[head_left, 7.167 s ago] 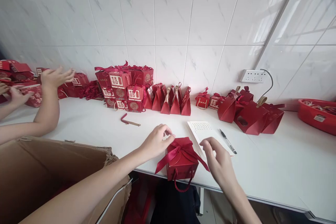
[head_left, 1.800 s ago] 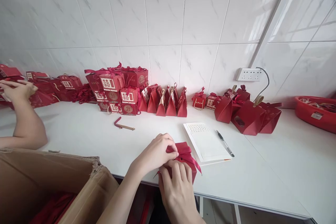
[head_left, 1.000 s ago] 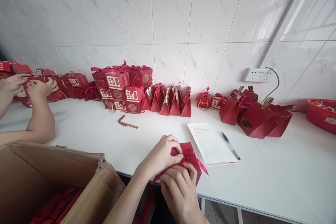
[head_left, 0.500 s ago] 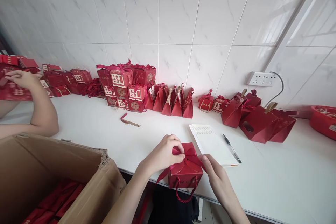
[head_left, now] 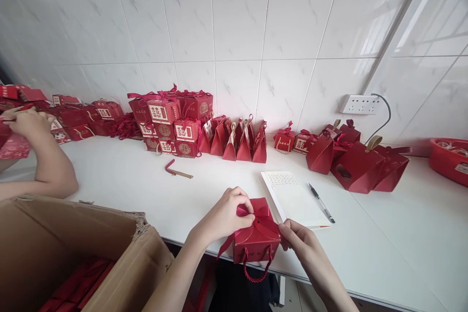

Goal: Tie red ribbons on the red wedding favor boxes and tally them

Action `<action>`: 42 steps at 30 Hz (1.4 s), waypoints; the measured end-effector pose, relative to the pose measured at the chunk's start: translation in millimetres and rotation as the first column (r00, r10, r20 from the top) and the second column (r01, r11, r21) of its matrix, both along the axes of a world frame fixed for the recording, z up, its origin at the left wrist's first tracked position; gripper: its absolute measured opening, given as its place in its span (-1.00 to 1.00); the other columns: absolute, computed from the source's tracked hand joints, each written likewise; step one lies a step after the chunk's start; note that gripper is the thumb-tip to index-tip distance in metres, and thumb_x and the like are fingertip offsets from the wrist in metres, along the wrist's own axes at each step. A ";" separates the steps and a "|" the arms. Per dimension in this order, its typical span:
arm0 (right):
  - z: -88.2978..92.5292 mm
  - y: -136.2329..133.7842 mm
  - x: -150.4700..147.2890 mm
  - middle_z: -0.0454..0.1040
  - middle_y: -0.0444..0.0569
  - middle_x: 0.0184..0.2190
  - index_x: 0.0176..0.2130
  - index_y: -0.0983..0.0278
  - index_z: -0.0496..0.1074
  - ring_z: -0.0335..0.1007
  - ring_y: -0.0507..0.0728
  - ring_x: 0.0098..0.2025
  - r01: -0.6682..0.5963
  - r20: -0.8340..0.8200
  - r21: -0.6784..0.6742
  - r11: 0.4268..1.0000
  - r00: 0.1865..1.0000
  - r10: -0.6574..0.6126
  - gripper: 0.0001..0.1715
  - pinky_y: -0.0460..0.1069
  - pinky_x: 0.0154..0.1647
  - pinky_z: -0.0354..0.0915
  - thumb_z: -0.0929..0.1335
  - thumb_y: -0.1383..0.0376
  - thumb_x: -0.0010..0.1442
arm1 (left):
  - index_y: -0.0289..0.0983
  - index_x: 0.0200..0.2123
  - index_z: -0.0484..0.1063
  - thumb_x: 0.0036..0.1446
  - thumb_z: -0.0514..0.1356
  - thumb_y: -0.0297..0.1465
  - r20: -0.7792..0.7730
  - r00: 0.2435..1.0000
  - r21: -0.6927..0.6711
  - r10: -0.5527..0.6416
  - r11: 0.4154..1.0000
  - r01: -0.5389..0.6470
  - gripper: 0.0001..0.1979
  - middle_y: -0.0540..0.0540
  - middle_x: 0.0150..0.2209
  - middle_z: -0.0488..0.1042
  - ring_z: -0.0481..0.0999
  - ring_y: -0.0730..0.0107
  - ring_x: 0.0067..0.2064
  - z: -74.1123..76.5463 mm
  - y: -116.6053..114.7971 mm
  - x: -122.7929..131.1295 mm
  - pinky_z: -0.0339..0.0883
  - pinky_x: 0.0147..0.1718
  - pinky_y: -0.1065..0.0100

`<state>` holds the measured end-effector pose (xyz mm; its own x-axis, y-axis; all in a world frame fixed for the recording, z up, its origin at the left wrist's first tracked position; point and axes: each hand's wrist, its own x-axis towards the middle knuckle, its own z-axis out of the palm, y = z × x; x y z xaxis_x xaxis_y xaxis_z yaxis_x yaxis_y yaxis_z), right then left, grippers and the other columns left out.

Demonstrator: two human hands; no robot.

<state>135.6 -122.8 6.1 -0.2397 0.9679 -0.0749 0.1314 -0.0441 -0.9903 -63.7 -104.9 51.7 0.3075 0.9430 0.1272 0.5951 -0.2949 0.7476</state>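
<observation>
A small red gift box [head_left: 256,240] with a twisted cord handle [head_left: 257,279] stands at the front edge of the white table. On its top lies a red ribbon bow [head_left: 262,219]. My left hand [head_left: 230,214] pinches a loop of the ribbon from the left, thumb and fingers closed. From the right, my right hand [head_left: 302,239] grips a ribbon end between thumb and curled fingers, beside the box. Another ribbon tail [head_left: 225,244] hangs down at the box's left side, below my left wrist.
Behind are stacked red boxes [head_left: 161,112] and triangular boxes [head_left: 230,144]. An open notebook [head_left: 292,200] and a pen [head_left: 321,203] lie right. A cardboard carton [head_left: 142,253] fills the near left; a co-worker's arm [head_left: 54,165] is beyond it. Larger red boxes [head_left: 358,168] stand right.
My right hand has drawn slightly closer in around the ribbon end, its fingers more curled. My left hand keeps its pinch. The co-worker's hand has moved lower, and the view has shifted slightly.
</observation>
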 end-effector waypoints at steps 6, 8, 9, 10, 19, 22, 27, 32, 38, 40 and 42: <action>-2.1 -0.2 11.4 0.11 -0.18 -0.57 -0.57 0.26 0.11 -0.01 0.04 -0.45 -0.069 0.014 -0.007 0.998 0.998 0.069 -0.46 -0.07 -0.36 -0.03 0.23 -0.10 0.12 | -0.19 -0.47 0.39 -0.01 0.16 -0.39 0.003 1.000 0.005 -0.016 1.000 0.016 -0.96 0.00 -0.22 0.34 0.31 0.31 -0.07 -0.1 0.9 -0.7 0.18 -0.07 0.32; -5.0 1.1 15.8 0.12 -0.17 -0.57 -0.56 0.27 0.13 -0.02 0.04 -0.45 -0.090 0.021 -0.016 0.996 0.996 0.090 -0.47 -0.07 -0.36 -0.03 0.24 -0.09 0.13 | -0.19 -0.48 0.40 -0.01 0.16 -0.39 0.006 1.000 0.010 -0.017 1.000 0.017 -0.96 0.00 -0.22 0.34 0.32 0.30 -0.07 -1.7 1.6 -0.6 0.18 -0.07 0.31; -6.9 1.7 17.9 0.13 -0.17 -0.57 -0.56 0.27 0.13 -0.01 0.04 -0.45 -0.101 0.022 -0.024 0.995 0.995 0.102 -0.47 -0.07 -0.36 -0.03 0.24 -0.09 0.13 | -0.19 -0.48 0.40 -0.01 0.16 -0.39 0.007 1.000 0.013 -0.018 1.000 0.018 -0.96 0.00 -0.23 0.34 0.32 0.30 -0.07 -2.7 2.0 -0.5 0.18 -0.07 0.31; -9.2 2.1 20.2 0.14 -0.16 -0.57 -0.56 0.27 0.14 -0.01 0.04 -0.45 -0.114 0.020 -0.033 0.993 0.993 0.115 -0.47 -0.07 -0.36 -0.02 0.24 -0.09 0.13 | -0.19 -0.48 0.40 -0.02 0.16 -0.39 0.007 1.000 0.015 -0.020 1.000 0.020 -0.96 0.00 -0.23 0.35 0.32 0.30 -0.07 -3.5 2.4 -0.4 0.18 -0.07 0.31; -12.1 -2.5 67.8 0.19 -0.14 -0.62 -0.58 0.27 0.19 0.05 0.04 -0.51 -0.117 0.161 -0.056 0.992 0.979 0.125 -0.43 -0.07 -0.44 0.03 0.21 -0.15 0.10 | -0.18 -0.26 0.43 0.00 0.20 -0.26 0.138 0.990 0.059 0.004 0.998 -0.012 -0.79 -0.05 -0.13 0.38 0.37 0.31 -0.06 6.6 -3.8 -11.5 0.22 -0.08 0.34; 8.6 1.7 66.7 0.21 -0.11 -0.58 -0.61 0.27 0.17 0.09 0.06 -0.48 0.100 0.271 0.147 0.984 0.953 -0.138 -0.39 -0.07 -0.44 0.06 0.16 -0.16 0.11 | -0.21 -0.29 0.36 0.09 0.08 -0.16 0.190 0.924 0.059 0.333 0.935 -0.349 -0.74 -0.07 -0.21 0.42 0.42 0.31 -0.15 4.6 -12.4 -12.7 0.26 -0.18 0.33; 39.0 14.5 8.5 0.24 -0.13 -0.58 -0.53 0.26 0.25 0.14 0.07 -0.49 0.007 0.309 0.312 0.950 0.945 -0.108 -0.46 -0.07 -0.46 0.10 0.15 -0.11 0.14 | -0.21 -0.57 0.15 0.11 -0.07 -0.06 -0.006 0.800 0.074 0.600 0.798 -0.598 -0.61 -0.01 -0.51 0.35 0.39 0.30 -0.42 -7.5 -23.3 3.5 0.21 -0.40 0.33; 28.6 24.7 -32.4 0.14 -0.18 -0.63 -0.59 0.25 0.11 0.05 0.03 -0.54 0.038 0.286 0.390 0.920 0.945 -0.160 -0.50 -0.08 -0.51 0.04 0.19 -0.05 0.15 | -0.20 -0.54 0.14 0.09 -0.04 -0.10 -0.005 0.823 0.036 0.567 0.823 -0.567 -0.68 -0.01 -0.49 0.35 0.37 0.32 -0.43 -13.7 -21.5 15.6 0.18 -0.43 0.35; 8.6 21.7 -35.6 0.13 -0.18 -0.62 -0.55 0.25 0.15 0.04 0.03 -0.52 0.169 0.042 0.284 0.944 0.981 -0.188 -0.54 -0.09 -0.52 0.02 0.24 -0.05 0.09 | -0.20 -0.52 0.12 0.12 -0.08 -0.10 0.211 0.826 -0.038 0.523 0.848 -0.528 -0.67 0.03 -0.51 0.28 0.29 0.37 -0.45 -24.9 -21.5 18.7 0.15 -0.43 0.38; 6.3 19.7 -35.7 0.14 -0.18 -0.60 -0.54 0.26 0.16 0.04 0.02 -0.51 0.183 -0.048 0.228 0.956 0.983 -0.177 -0.53 -0.10 -0.52 0.01 0.27 -0.06 0.07 | -0.21 -0.52 0.12 0.12 -0.08 -0.09 0.266 0.810 -0.076 0.523 0.849 -0.523 -0.66 0.05 -0.55 0.22 0.25 0.39 -0.47 -28.0 -23.7 19.6 0.13 -0.44 0.39; 4.5 18.6 -35.8 0.13 -0.19 -0.60 -0.55 0.26 0.15 0.01 0.00 -0.53 0.178 -0.121 0.166 0.970 0.980 -0.159 -0.50 -0.11 -0.54 0.00 0.30 -0.08 0.04 | -0.21 -0.52 0.11 0.13 -0.09 -0.08 0.294 0.801 -0.108 0.522 0.851 -0.514 -0.66 0.06 -0.56 0.17 0.21 0.40 -0.49 -29.6 -25.6 20.4 0.12 -0.44 0.39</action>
<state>99.8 -104.2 10.6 -0.0696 0.9908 0.1160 0.0304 0.1183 -0.9925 -43.3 -130.5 22.1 -0.2779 0.9544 0.1090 0.3991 0.0115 0.9169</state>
